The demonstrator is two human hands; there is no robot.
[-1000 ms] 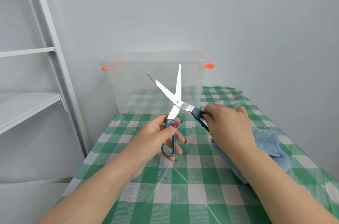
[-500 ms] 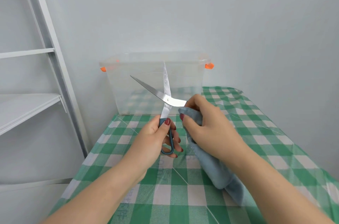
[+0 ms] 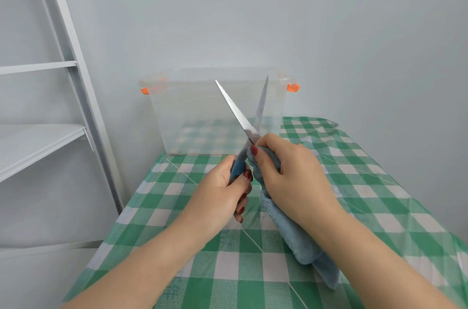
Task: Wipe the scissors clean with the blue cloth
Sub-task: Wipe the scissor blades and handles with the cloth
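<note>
Head view: the scissors (image 3: 240, 116) are held upright above the table, in front of the clear bin, with the two steel blades spread in a narrow V and the points raised toward the wall; the right blade is blurred. The blue handle is gripped by the curled fingers of the left hand (image 3: 220, 197). The blue cloth (image 3: 298, 235) is bunched and pinched by the thumb and curled fingers of the right hand (image 3: 291, 174) just below the pivot, and its soft, looped tail is draped down under the right wrist onto the table. The table (image 3: 374, 182) is covered by a thin green-and-white checked sheet with creases; bare checked surface is seen to the right of the hands and between the hands and the bin. The clear bin (image 3: 192, 116), a smooth translucent box with orange clips (image 3: 293, 87) at its rim corners, is set at the far left of the table against the pale wall. A white shelf unit (image 3: 38, 141) with flat boards and a slanted post is seen just beside the table's left edge.
</note>
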